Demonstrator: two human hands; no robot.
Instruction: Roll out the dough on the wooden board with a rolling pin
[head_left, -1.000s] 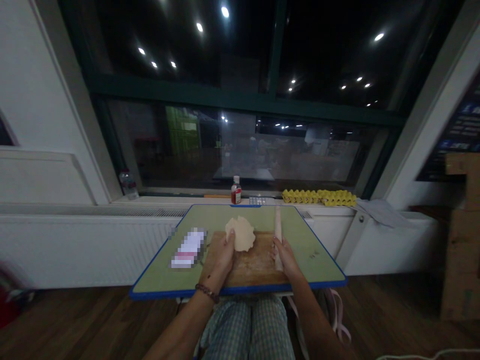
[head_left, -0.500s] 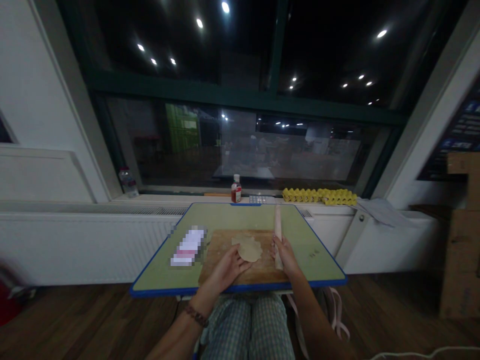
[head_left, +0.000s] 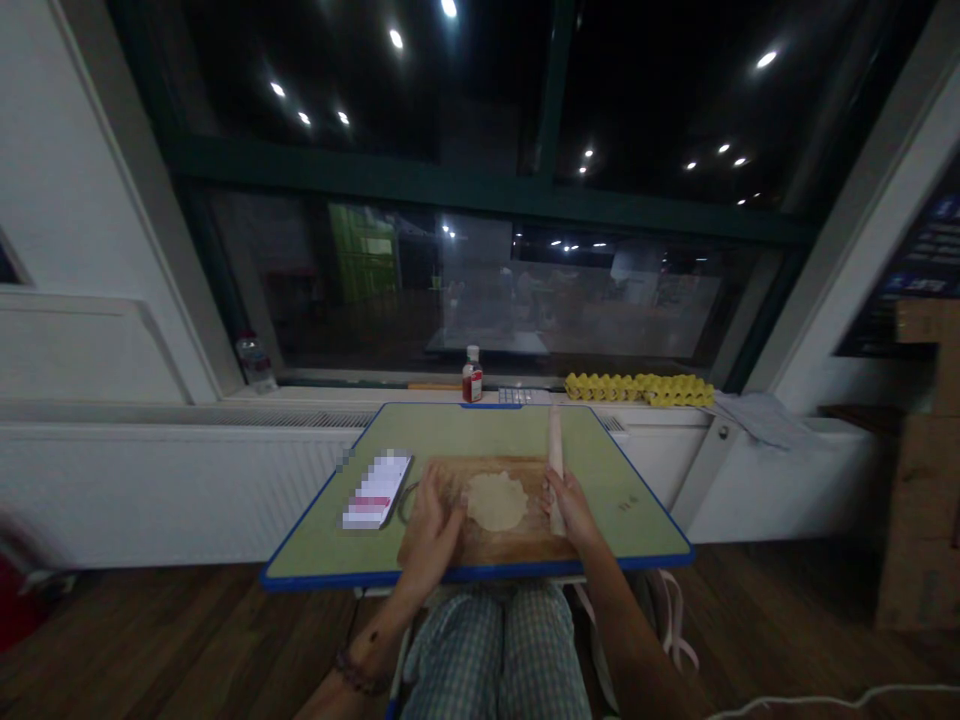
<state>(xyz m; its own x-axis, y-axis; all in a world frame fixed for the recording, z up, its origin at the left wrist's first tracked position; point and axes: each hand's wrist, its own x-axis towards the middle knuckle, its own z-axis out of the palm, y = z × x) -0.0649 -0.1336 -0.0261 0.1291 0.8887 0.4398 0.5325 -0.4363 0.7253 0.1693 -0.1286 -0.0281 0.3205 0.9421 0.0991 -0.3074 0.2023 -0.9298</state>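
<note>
A flat, roughly round sheet of dough lies on the wooden cutting board. Just left of the dough is my left hand, fingers stretched out over the board's left part, holding nothing. My right hand is wrapped round the lower half of a pale rolling pin. The pin points away from me along the board's right side, its far end reaching past the board.
The board sits on a small green table with a blue edge. A phone lies at its left. On the sill behind stand a bottle with a red label, a yellow egg tray and a clear bottle.
My left hand has let go of the dough and moved left. The dough, which was partly lifted and folded, now lies flat. My right hand still holds the rolling pin.
</note>
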